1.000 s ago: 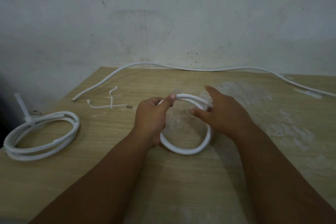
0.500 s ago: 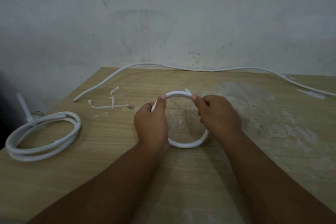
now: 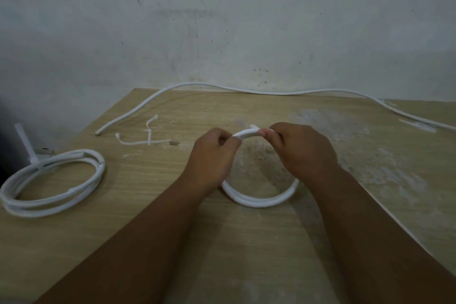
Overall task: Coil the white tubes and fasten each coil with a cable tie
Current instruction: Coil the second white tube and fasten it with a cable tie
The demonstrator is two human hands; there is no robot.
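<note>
Right, table: wooden top under everything; your grip sits over its middle, above a pale scuffed patch.
Long tube: uncoiled, well beyond your grip along the back edge, running left to right, with its cut end far off to the left.
Tied coil: flat on the table well left of your grip and nearer to you, with a tie tail sticking up from its far side; it looks finished.
Small coil: the one in hand. Its top arc is in your grip, and the loop drops back toward you, its lower arc showing between your wrists. I cannot tell whether that arc touches the table.
Left hand: fingers curled, thumb and fingertip pinching the left of the top arc.
Right hand: curled too, pinching the same arc just to the right; only a short stretch of tube shows between the two hands.
Loose cable ties: two, crossed, left of your grip and slightly beyond it; the longer one runs left to right.
Tube end: a short stub poking out beyond the pinch.
Next move, as I judge it: the ties lie on your left hand's side, so that hand is nearer; your right would have to hold the loop alone while the left reaches.
</note>
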